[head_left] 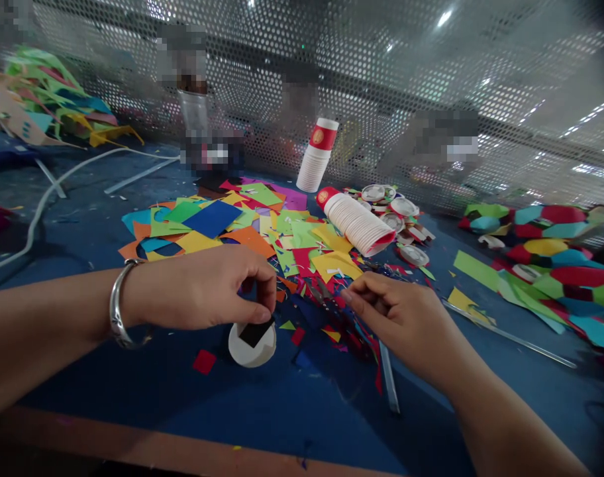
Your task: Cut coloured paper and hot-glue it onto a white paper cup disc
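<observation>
Both hands at work over a white cup on the blue desk.

Our left hand (202,286) pinches a small dark paper piece (255,332) between thumb and fingertips, holding it against the upturned white cup (251,348), which stands on the desk (193,404) directly below that hand. Our right hand (406,318) rests just beside, fingers curled together and touching the paper scraps (302,255). Beyond the scraps, a stack of paper cups (359,224) lies on its side; another stack (316,156) stands upright.
</observation>
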`<state>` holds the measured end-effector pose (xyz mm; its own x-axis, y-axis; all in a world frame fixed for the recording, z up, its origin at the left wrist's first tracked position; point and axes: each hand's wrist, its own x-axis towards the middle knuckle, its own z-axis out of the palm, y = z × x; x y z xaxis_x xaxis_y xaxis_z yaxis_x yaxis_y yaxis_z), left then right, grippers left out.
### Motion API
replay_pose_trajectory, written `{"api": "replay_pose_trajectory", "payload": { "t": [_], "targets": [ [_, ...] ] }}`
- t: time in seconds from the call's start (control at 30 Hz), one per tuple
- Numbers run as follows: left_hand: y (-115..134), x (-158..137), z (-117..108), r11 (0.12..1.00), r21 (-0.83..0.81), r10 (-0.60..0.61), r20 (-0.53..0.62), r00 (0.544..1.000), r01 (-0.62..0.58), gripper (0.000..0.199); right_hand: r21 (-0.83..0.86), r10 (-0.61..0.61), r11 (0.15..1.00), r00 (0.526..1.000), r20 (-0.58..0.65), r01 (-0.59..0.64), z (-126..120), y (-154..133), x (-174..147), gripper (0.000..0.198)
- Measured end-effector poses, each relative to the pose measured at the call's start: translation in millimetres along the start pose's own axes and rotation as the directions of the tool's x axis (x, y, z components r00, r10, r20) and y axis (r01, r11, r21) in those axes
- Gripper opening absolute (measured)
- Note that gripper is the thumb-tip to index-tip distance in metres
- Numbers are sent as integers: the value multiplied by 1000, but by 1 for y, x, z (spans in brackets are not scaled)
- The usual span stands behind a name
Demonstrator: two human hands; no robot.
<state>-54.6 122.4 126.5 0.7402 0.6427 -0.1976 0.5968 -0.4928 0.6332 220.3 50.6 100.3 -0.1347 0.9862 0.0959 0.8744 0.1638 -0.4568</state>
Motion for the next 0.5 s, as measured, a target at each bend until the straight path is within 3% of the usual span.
{"api": "replay_pose_trajectory", "payload": {
  "t": [0.27, 0.5],
  "targets": [
    [0, -2, 1, 989, 145, -31, -10, 999, 32, 12, -33, -9, 999, 1000, 17, 10, 0, -1, 1, 33],
    [-1, -7, 10, 975, 222, 12, -8, 1000, -10, 10, -41, -9, 999, 1000, 26, 10, 0, -3, 1, 32]
  ]
}}
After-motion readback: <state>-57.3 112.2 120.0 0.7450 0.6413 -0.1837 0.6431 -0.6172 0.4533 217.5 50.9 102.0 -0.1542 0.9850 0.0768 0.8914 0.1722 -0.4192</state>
